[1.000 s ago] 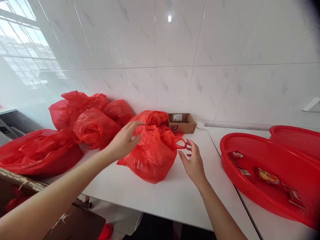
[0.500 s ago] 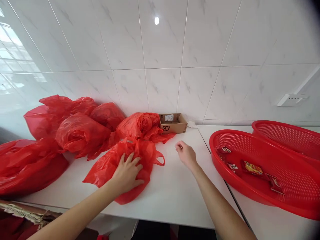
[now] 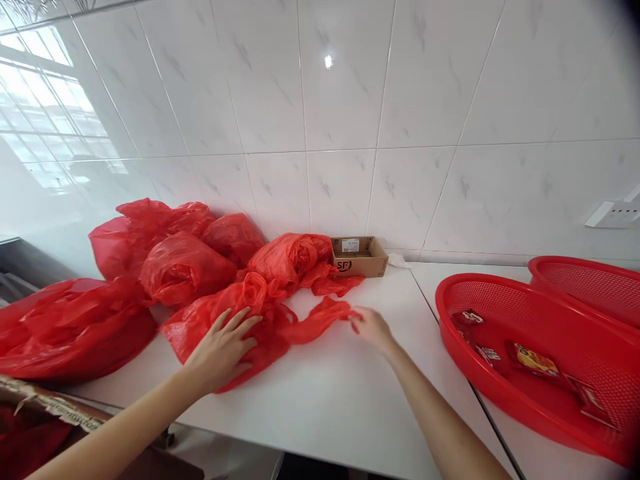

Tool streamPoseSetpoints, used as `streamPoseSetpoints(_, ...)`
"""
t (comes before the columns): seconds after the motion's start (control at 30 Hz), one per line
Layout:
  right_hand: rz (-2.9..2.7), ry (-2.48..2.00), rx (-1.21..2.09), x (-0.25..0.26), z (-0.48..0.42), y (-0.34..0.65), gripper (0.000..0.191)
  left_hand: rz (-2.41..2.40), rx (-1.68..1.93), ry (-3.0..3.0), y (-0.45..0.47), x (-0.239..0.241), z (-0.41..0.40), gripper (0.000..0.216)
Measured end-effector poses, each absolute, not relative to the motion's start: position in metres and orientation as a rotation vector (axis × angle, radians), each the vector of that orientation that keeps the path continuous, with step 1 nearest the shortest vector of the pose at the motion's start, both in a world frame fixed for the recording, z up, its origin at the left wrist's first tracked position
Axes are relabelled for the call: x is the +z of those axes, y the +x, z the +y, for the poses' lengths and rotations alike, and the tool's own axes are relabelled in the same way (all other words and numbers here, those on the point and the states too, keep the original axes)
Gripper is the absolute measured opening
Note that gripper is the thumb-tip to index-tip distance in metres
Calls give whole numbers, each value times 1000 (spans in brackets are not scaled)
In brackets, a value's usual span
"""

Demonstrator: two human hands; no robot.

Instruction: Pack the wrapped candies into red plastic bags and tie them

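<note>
Spreading left hand over the red bag, pinching its stretched end in right hand.
Laid on desk near front edge, with packets in basket at right and open room between.

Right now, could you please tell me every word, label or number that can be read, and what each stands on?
"SF": on the cardboard box.
Too small to read: the white label on that box.
Too blurred to read: print on the packets in the red basket.
</note>
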State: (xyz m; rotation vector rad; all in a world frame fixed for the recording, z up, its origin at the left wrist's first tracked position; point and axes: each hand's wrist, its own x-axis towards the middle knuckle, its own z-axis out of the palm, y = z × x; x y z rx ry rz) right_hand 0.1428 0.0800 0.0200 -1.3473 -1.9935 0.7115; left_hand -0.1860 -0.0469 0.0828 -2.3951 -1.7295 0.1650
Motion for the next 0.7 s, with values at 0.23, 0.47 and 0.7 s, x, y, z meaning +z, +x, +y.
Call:
streamPoseSetpoints(0.23,-1687,-1263,846,57,54,196,28,-1785,-121,-2360,-154,104,-46,51)
streamPoseSetpoints(0.47,-1545,-1069,1274,95,1,186,22,-1918,-844,-2718,-41,92,-12,39)
streamPoseSetpoints(0.7,-1068,-924,1415,103,-13,232,31,-1994,-1257,-2731,-63,55,-3,29)
